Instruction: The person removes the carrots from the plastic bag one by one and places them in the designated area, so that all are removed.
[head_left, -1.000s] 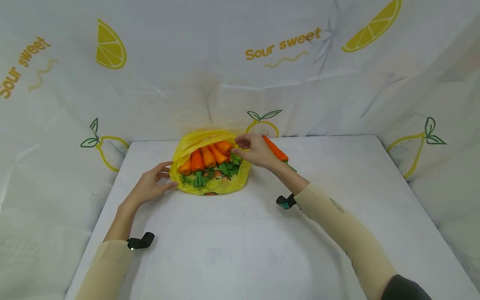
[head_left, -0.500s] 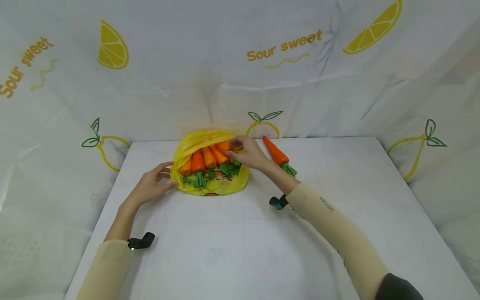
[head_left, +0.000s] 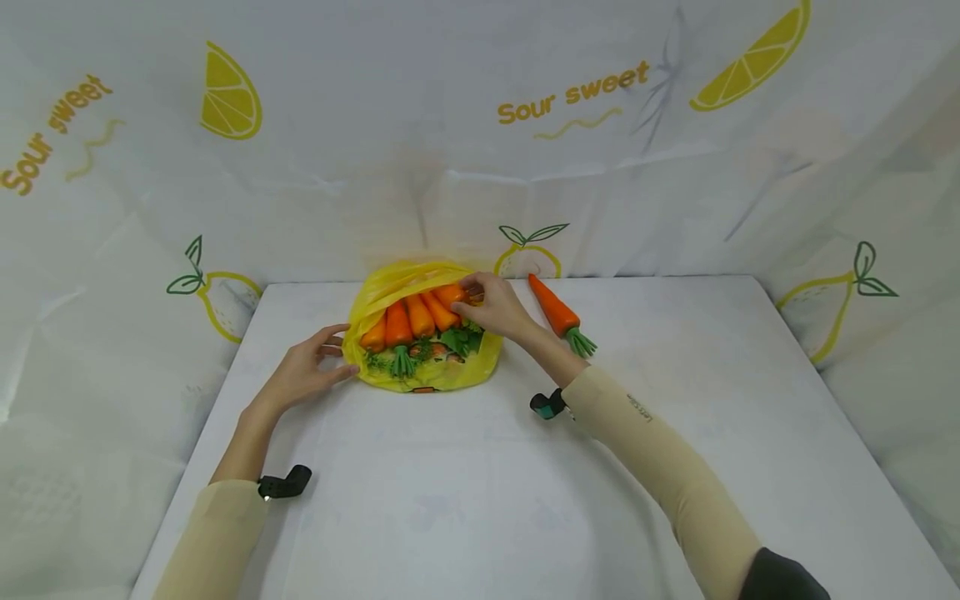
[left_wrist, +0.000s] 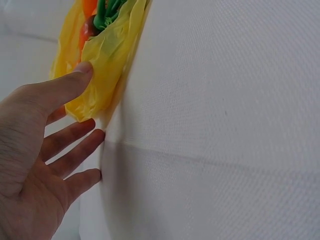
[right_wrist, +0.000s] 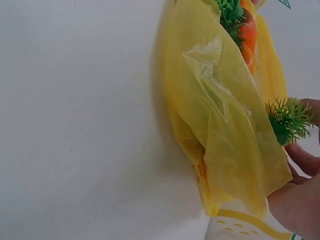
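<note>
A yellow plastic bag (head_left: 459, 377) lies on the white table at the back, its mouth facing me. Inside are several orange carrots (head_left: 398, 323) and leafy greens (head_left: 461, 340). My left hand (head_left: 306, 371) cups the bag's left edge, fingers spread and thumb tip touching the front; in the left wrist view the thumb (left_wrist: 75, 82) overlaps the yellow film. My right hand (head_left: 495, 310) is bent over the right side of the mouth, by the rightmost carrot; I cannot tell what its fingers hold. In the right wrist view its fingers are close behind a green frond (right_wrist: 290, 120).
A single carrot (head_left: 553, 306) with a green top lies on the table, right of the bag beyond my right wrist. A white sheet with lemon prints (head_left: 528, 258) rises behind the table's back edge. The white tabletop (head_left: 480, 483) extends in front of the bag.
My right hand has moved a little left, further over the bag's mouth, uncovering the loose carrot's green top. My left hand has stayed at the bag's left edge.
</note>
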